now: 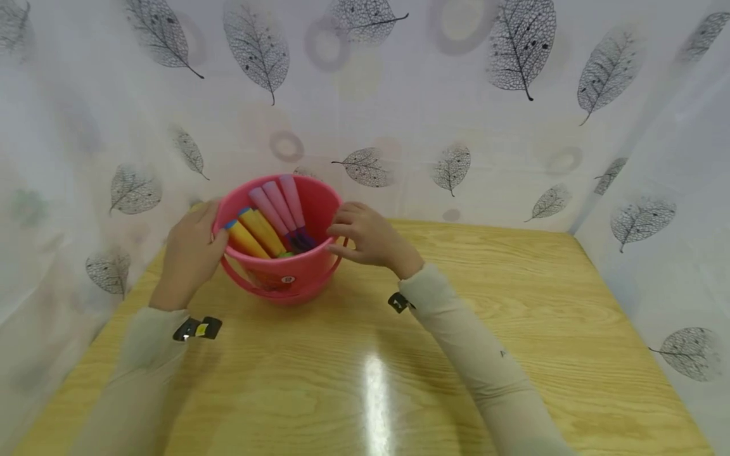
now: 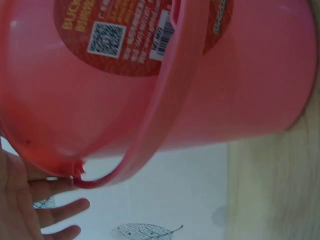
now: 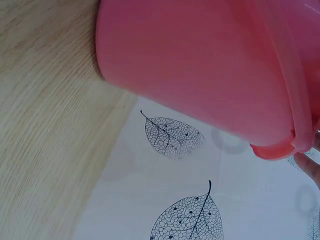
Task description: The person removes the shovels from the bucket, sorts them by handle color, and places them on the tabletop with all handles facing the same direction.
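Observation:
A pink plastic bucket stands on the table, its handle hanging down along the near side. Inside it lean several pink-and-purple sticks and yellow-orange sticks with blue ends; their kind is unclear. My left hand holds the bucket's left rim, thumb at the edge. In the left wrist view, its fingers extend outside the rim by the handle joint. On the opposite side, my right hand grips the right rim, fingers over the edge. The right wrist view catches only fingertips near the handle joint.
The wood-grain table extends to the right and toward me. A white curtain printed with leaves closes off the back and both sides, close behind the bucket. A round label marks the bucket's near wall.

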The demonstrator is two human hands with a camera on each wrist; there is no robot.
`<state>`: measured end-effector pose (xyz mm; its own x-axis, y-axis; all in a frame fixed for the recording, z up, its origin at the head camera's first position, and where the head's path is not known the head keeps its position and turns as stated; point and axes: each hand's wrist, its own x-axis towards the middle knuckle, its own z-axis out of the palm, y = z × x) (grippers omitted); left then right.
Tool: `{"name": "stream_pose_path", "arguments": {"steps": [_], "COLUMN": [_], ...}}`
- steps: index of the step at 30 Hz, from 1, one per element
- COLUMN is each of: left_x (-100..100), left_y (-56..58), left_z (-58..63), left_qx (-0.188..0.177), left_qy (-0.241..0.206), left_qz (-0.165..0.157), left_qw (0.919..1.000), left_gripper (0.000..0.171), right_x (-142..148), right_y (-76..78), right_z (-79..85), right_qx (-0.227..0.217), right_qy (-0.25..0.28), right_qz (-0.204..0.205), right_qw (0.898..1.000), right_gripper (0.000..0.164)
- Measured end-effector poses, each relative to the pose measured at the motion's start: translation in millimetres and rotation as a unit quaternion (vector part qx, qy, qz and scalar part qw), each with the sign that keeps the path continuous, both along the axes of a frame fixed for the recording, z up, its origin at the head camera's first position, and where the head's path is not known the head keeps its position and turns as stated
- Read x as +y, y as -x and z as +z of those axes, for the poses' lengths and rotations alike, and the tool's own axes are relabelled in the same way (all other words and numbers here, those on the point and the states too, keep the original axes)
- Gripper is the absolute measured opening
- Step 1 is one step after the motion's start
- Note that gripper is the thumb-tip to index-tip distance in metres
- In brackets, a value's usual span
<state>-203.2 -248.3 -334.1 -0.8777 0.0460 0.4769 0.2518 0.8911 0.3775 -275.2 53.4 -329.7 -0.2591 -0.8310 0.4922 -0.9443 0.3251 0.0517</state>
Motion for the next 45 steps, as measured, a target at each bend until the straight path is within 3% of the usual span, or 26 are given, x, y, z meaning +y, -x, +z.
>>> {"name": "stream_pose_path", "arguments": {"steps": [6, 10, 12, 14, 17, 21, 23, 28, 37, 40, 45], "left_x": [-9, -17, -19, -21, -18, -8, -1, 9, 9, 6, 2], "left_y": [21.0, 35.6, 41.0, 43.2, 39.8, 22.7, 13.3, 2.2, 8.4, 10.2, 15.1], "left_z": [-0.8, -1.5, -1.7, -1.0, 2.4, 7.3, 8.5, 4.3, 3.4, 7.6, 18.3], "left_qx": [-0.001, -0.018, -0.037, -0.052, -0.070, -0.067, -0.055, -0.044, -0.062, -0.110, -0.185], "left_qy": [-0.022, -0.031, -0.032, -0.021, -0.006, 0.019, 0.025, 0.029, 0.049, 0.070, 0.144], "left_qz": [-0.074, -0.125, -0.134, -0.130, -0.097, -0.025, -0.007, -0.010, -0.033, -0.031, -0.035], "left_qw": [0.9970, 0.9915, 0.9897, 0.9899, 0.9928, 0.9973, 0.9982, 0.9986, 0.9963, 0.9909, 0.9715], "left_gripper": [0.039, 0.041, 0.044, 0.049, 0.054, 0.059, 0.058, 0.054, 0.051, 0.059, 0.068], "right_x": [0, -2, -4, -5, -3, 5, 10, 15, 15, 15, 15], "right_y": [-10.5, -19.1, -22.3, -23.6, -22.6, -16.3, -11.9, -5.0, -14.1, -19.2, -24.6], "right_z": [-3.4, -5.3, -6.2, -7.4, -7.8, -4.3, -2.9, -3.9, -5.0, -2.7, -1.2], "right_qx": [0.052, 0.067, 0.070, 0.067, 0.053, 0.023, 0.011, 0.005, 0.026, 0.038, 0.057], "right_qy": [0.020, 0.027, 0.028, 0.024, 0.017, 0.016, 0.018, 0.021, 0.021, 0.015, 0.008], "right_qz": [0.015, 0.022, 0.024, 0.026, 0.022, 0.000, -0.010, -0.003, 0.005, 0.007, 0.008], "right_qw": [0.998, 0.997, 0.997, 0.997, 0.998, 1.000, 1.000, 1.000, 0.999, 0.999, 0.998], "right_gripper": [0.026, 0.025, 0.025, 0.025, 0.028, 0.032, 0.033, 0.028, 0.027, 0.027, 0.026]}}
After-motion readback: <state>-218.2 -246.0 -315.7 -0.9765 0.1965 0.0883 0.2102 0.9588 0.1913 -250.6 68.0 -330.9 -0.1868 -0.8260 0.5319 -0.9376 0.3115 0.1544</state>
